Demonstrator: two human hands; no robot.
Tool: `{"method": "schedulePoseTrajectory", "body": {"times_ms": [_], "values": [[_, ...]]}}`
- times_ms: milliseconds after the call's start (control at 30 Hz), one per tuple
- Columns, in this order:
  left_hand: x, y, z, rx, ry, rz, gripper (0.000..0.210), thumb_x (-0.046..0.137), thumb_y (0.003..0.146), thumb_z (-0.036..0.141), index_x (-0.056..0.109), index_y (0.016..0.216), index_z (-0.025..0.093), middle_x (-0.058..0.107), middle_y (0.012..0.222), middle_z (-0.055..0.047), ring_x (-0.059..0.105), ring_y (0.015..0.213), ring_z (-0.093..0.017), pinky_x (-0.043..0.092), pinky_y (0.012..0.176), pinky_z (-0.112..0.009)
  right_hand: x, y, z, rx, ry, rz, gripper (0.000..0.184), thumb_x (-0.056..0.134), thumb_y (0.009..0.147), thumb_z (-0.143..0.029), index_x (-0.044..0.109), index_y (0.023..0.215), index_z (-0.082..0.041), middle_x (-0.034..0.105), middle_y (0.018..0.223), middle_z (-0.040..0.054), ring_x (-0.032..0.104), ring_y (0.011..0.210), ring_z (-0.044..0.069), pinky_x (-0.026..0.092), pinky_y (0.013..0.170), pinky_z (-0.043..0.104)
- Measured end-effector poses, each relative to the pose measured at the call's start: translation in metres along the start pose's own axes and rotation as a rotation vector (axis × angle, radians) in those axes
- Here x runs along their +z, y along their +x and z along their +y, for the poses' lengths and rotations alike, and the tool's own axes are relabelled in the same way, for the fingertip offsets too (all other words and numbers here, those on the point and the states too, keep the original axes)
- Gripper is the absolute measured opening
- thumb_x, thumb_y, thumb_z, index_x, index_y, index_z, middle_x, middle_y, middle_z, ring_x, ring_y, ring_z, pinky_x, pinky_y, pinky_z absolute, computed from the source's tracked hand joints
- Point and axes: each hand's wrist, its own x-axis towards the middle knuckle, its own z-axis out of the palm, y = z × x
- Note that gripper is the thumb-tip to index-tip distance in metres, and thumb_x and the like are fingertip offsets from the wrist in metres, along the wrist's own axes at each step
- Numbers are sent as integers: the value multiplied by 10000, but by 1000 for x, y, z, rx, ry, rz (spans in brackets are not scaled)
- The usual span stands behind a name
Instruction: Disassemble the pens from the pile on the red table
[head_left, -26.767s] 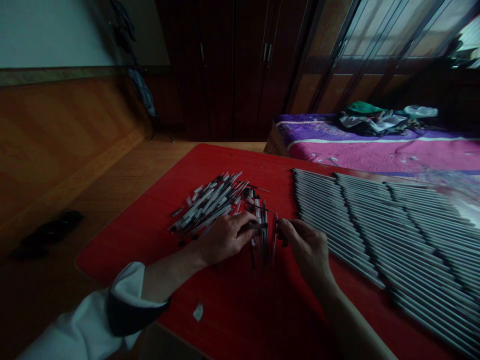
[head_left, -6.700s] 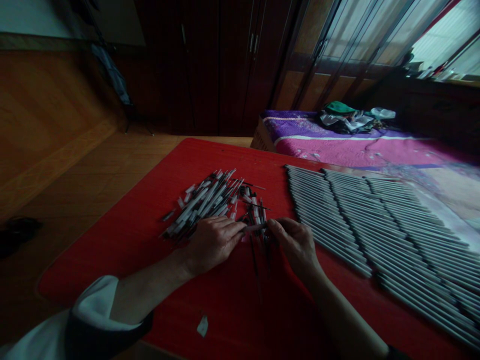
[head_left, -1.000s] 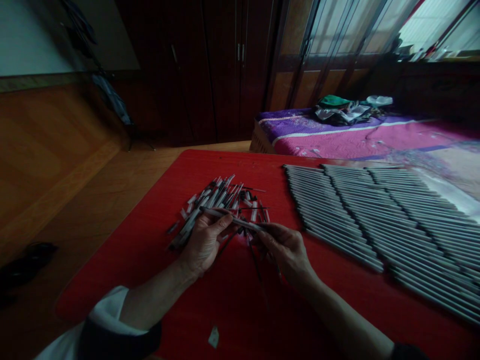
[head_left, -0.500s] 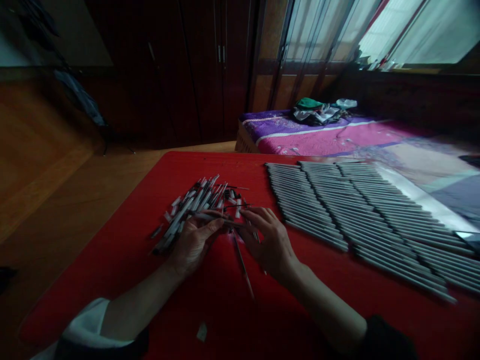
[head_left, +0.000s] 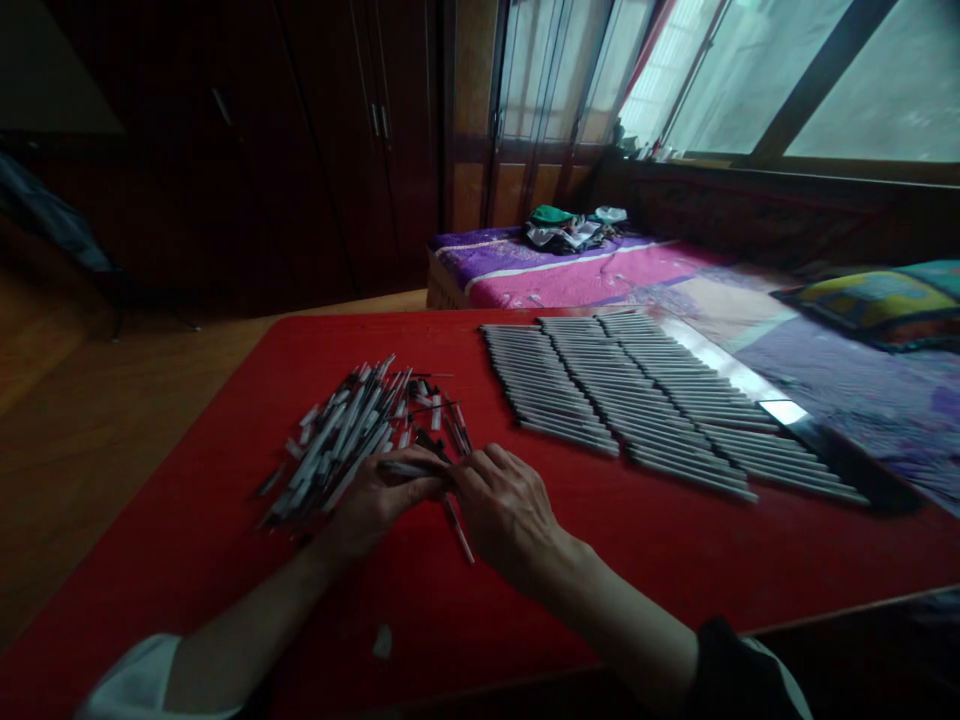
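My left hand (head_left: 376,502) is closed around a grey pen barrel (head_left: 407,468), which lies across the fingers and points toward the right hand. The fingers of my right hand (head_left: 511,508) pinch together at the barrel's right end, where the two hands meet. What the fingertips cover there is hidden. A thin refill (head_left: 459,530) lies on the red table just under the hands. Left of and beyond them is a loose pile of pen parts (head_left: 341,430), with several dark thin refills (head_left: 456,425) and short clear pieces (head_left: 436,412) at its right side.
Several grey pens (head_left: 592,385) lie side by side in slanted rows on the right of the red table (head_left: 315,620). A small pale scrap (head_left: 382,642) sits near the front edge. Behind stands a bed (head_left: 570,275) with folded cloth (head_left: 559,232) on it.
My view has swung to the right. The right hand's fingers, spread apart before, have closed in on the end of the pen barrel. The left hand keeps its hold.
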Motion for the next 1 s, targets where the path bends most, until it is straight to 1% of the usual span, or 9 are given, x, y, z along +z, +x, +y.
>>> {"method": "schedulePoseTrajectory", "body": {"times_ms": [67,200,333,467,567,667,833,1000], "values": [[1,0,-2,-32,-8,-21,146,679,703,232,696,836,173,682,778,-42,621,714,-155,488,683,-251,-4,-6,3,30,-19,-25,147,464,842,-117,599,808,-166,579,733,46,449,681,160,315,597,277],[-1,2,-9,-59,-78,20,162,689,690,224,693,838,159,684,730,-43,613,633,-135,491,637,-249,-12,-19,17,65,-88,-47,164,477,823,-94,618,775,-163,575,703,40,442,666,155,290,581,272],[-6,5,-9,-12,-95,80,163,655,723,225,682,860,140,687,736,-62,625,656,-145,492,624,-246,-21,-41,53,107,-226,-47,217,455,821,-79,634,730,-161,574,717,59,449,707,168,291,593,278],[-12,8,-7,39,-36,189,170,642,735,228,678,872,135,689,753,-58,629,668,-132,496,644,-227,-29,-62,93,220,-391,-114,234,450,808,-71,647,742,-180,579,778,75,457,775,190,296,599,279],[-17,10,-8,52,-56,250,185,646,727,238,667,875,130,690,765,-56,634,649,-131,506,634,-233,-32,-68,110,292,-457,-153,230,454,799,-74,652,772,-188,577,818,89,454,797,203,279,556,272],[-22,14,-9,76,-66,316,200,651,717,250,658,876,129,684,735,-44,628,608,-126,508,603,-234,-31,-65,114,327,-474,-159,228,459,788,-72,650,778,-197,578,842,91,451,817,208,267,535,266],[-28,20,-12,117,-102,432,208,657,695,254,650,868,138,670,671,-16,611,550,-110,490,553,-211,-27,-59,115,338,-442,-130,231,459,799,-91,654,757,-208,583,870,83,460,813,201,276,543,265],[-34,23,-16,119,-96,470,212,642,702,261,648,879,144,667,667,-15,602,529,-110,479,521,-208,-23,-56,114,279,-434,-99,240,450,840,-153,676,788,-214,596,857,80,471,814,201,296,563,265]]}}
